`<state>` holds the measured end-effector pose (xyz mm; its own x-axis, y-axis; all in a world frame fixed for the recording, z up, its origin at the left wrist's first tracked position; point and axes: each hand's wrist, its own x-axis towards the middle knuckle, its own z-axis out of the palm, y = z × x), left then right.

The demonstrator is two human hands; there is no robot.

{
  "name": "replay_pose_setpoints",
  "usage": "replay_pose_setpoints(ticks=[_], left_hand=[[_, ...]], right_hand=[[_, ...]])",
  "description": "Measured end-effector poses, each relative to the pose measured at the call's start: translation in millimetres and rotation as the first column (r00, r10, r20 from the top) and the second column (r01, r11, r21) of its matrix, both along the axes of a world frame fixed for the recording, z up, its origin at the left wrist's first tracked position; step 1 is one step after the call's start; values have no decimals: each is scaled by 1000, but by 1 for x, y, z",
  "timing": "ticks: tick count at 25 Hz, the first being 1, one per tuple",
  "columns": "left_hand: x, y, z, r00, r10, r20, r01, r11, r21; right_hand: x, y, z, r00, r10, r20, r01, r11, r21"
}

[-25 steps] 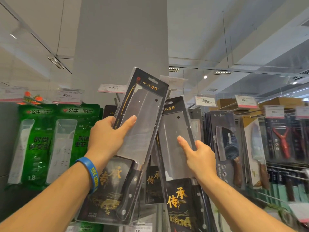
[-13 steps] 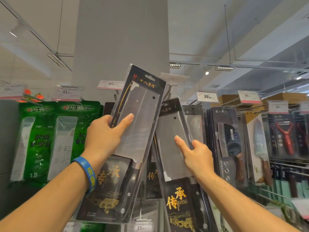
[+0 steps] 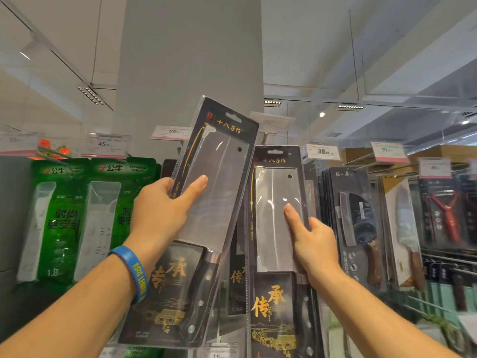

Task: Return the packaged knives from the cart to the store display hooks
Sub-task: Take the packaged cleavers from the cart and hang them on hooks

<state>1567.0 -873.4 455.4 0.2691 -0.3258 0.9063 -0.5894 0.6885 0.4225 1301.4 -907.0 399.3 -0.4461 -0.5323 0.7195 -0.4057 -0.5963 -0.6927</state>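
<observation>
Both hands are up high, and each one holds a knife pack. Left hand (image 3: 160, 210) grips the side of the tilted knife pack (image 3: 222, 156), with its thumb on the front and its fingers behind. The top of this pack leans to the right. Its hang hole (image 3: 233, 117) sits above the row of packs and is not on any hook. Right hand (image 3: 315, 246) grips the right side of the straight knife pack (image 3: 276, 192), with its thumb flat on the clear front. This pack is close up against the display rack (image 3: 449, 257), near the rack's top edge, just beside the other knife packs (image 3: 356, 215). I cannot tell if its hole is on a hook yet.

The job now looks like hanging these two packs. It is best to do one at a time. Turn the tilted pack straight first. Line its hole up with the hook tip, then slide it back. Green packs (image 3: 62, 215) hang to the left, so the knives should not go there.
</observation>
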Motion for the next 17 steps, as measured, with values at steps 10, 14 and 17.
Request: replay_pose_setpoints(ticks=[10,14,17], left_hand=[[-7,0,1,999,-40,-11,39,999,-34],[-10,-8,0,999,-40,-10,40,999,16],[-12,-9,-3,998,-56,4,56,998,18]], right_hand=[[0,-7,10,997,32,-65,-27,997,70],[4,-6,15,986,-50,-159,61,996,63],[4,-8,16,987,-33,-157,45,997,70]])
